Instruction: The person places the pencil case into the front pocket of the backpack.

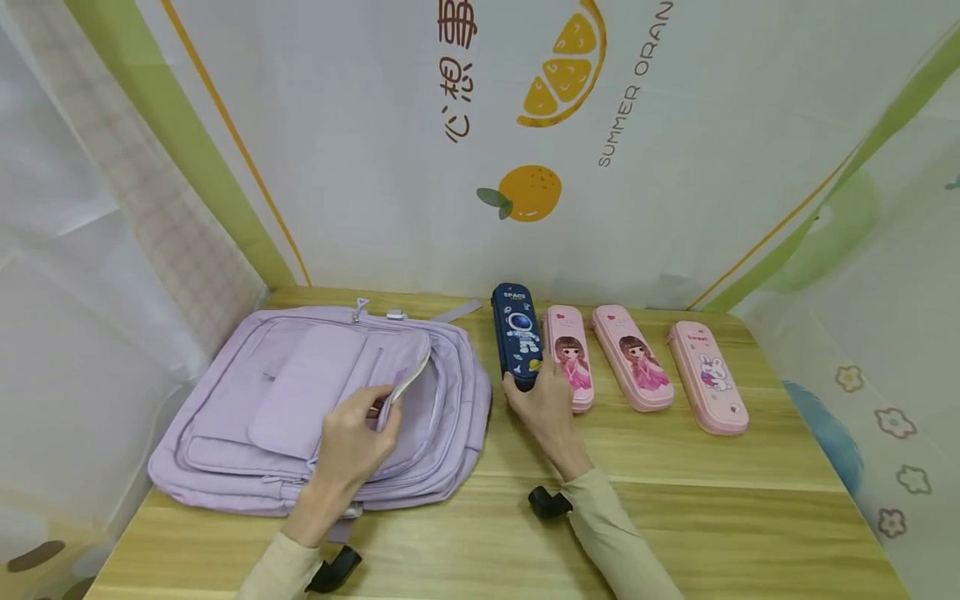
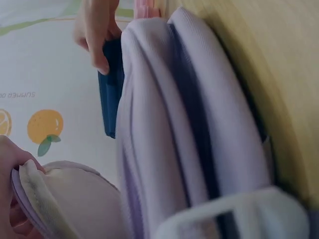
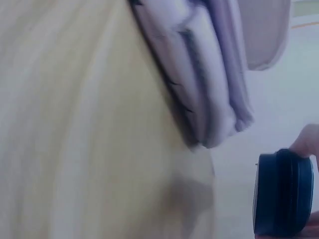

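In the head view, the left hand (image 1: 352, 437) pinches the edge of a pocket flap (image 1: 408, 385) between thumb and fingers, pulling it up from the lavender backpack (image 1: 213, 392) that lies under and around those fingers. The right hand (image 1: 546, 408) grips the near end of a navy pencil case (image 1: 517, 329) printed with an astronaut; the rest of the case extends beyond the fingertips, toward the patterned curtain (image 1: 360, 183). Just right of these fingers is a pink pencil case with a long-haired girl (image 1: 572, 358), then a matching girl case (image 1: 633, 358), and farthest from them a pink bunny case (image 1: 708, 379), all on the wooden table (image 1: 765, 508).

In the left wrist view, the left fingers at the lower left hold the flap's edge, its pale lining just beside them. The backpack's padded side stands right of the fingers; above them, the right hand grips the navy case, partly hidden by the bag.

In the right wrist view, only part of the right hand shows at the edge, its fingers against the navy case's rounded end. A gap separates the case from the table, and the backpack is well apart from these fingers.
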`<state>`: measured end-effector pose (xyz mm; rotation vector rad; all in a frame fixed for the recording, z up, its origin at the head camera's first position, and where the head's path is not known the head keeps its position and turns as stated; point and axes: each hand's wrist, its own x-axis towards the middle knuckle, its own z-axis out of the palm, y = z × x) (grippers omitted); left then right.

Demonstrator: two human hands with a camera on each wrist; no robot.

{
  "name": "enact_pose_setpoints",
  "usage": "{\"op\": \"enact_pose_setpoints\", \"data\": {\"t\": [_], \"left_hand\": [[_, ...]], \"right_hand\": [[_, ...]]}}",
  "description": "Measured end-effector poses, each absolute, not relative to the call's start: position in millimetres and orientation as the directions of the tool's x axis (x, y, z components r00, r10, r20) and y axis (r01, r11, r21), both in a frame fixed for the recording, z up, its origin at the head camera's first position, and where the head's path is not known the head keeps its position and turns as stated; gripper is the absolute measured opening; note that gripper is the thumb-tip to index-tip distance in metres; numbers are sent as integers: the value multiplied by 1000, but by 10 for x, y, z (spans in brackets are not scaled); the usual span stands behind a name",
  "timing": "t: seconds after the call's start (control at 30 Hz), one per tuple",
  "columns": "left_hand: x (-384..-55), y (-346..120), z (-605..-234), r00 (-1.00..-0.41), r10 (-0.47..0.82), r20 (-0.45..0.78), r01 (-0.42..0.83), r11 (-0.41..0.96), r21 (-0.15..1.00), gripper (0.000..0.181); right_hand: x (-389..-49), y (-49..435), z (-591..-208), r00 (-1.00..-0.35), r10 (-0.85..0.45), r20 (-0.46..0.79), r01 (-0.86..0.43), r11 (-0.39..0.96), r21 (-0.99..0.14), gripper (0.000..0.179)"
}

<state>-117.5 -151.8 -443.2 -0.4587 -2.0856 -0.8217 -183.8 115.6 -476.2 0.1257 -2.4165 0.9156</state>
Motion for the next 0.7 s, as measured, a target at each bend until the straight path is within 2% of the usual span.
{"op": "enact_pose_setpoints", "data": {"t": [0.13, 0.37, 0.5, 0.7], "left_hand": [[-1178, -1575, -4370, -580, -14, 814, 570, 707, 418, 17], [-1194, -1720, -4242, -609, -119, 784, 498, 712, 495, 10], [-1205, -1799, -4192, -605, -169, 778, 464, 719, 518, 10], [-1189, -1890, -4147, -571, -246, 783, 449, 706, 548, 8]], "right_hand": [[-1804, 1274, -4627, -812, 74, 579, -351, 730, -586, 66], [-1670, 1357, -4476, -821, -46, 569, -441, 684, -581, 69], [-1605, 1365, -4449, -823, -105, 558, -482, 648, -589, 68], [-1515, 1333, -4452, -840, -201, 504, -529, 510, -678, 67]]}}
